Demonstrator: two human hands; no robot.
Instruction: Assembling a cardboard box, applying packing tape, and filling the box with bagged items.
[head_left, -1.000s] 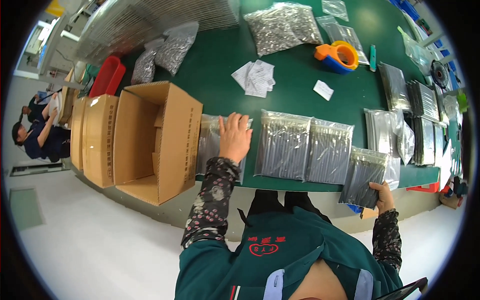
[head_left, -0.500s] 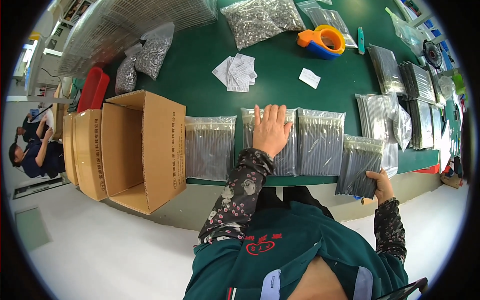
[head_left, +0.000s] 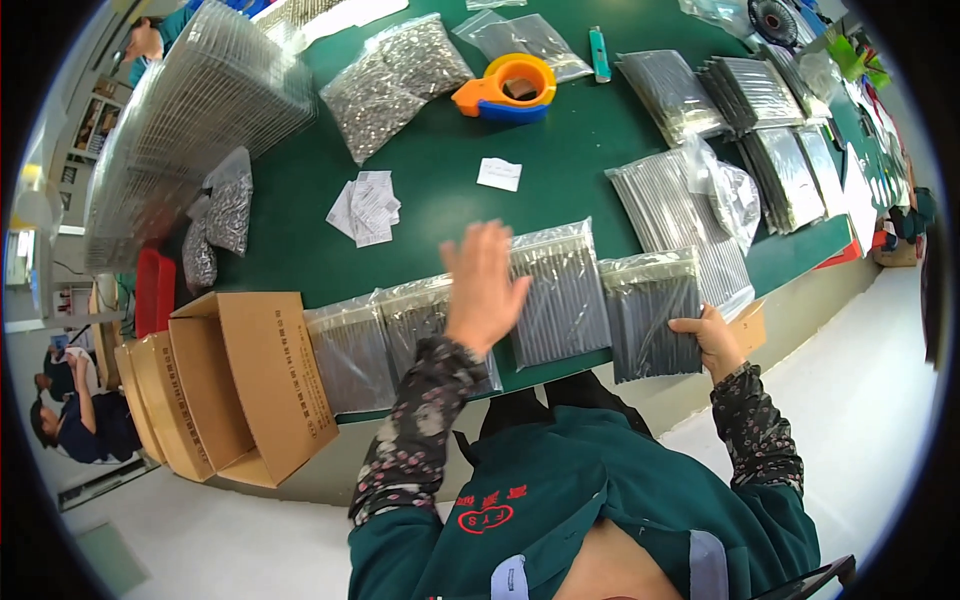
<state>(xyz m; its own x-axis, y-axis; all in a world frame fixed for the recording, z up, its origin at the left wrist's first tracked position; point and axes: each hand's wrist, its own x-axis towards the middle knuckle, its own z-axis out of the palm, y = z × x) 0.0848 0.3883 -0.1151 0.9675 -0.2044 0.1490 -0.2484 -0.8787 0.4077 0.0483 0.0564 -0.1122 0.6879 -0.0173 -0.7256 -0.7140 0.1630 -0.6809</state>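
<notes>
My right hand [head_left: 718,340] grips the right edge of a clear bag of dark thin rods [head_left: 648,325] at the table's front edge. My left hand [head_left: 484,288] is stretched flat, slightly blurred, over the right part of a similar middle bag [head_left: 418,318]. Whether it touches that bag I cannot tell. On its right lies another rod bag [head_left: 560,305], and on its left a further one [head_left: 352,355], all in a row along the front edge.
Left of the row an open cardboard box [head_left: 270,370] stands at the edge. Beyond lie paper slips [head_left: 365,208], a small white note [head_left: 499,174], a tape dispenser [head_left: 515,88], a bag of small metal parts [head_left: 400,80] and a green cutter [head_left: 599,55]. More rod bags [head_left: 665,95] fill the right.
The view has turned. My left hand has lifted or slid from the middle bag's top toward its right side. My right hand has brought its bag in beside the row's right end.
</notes>
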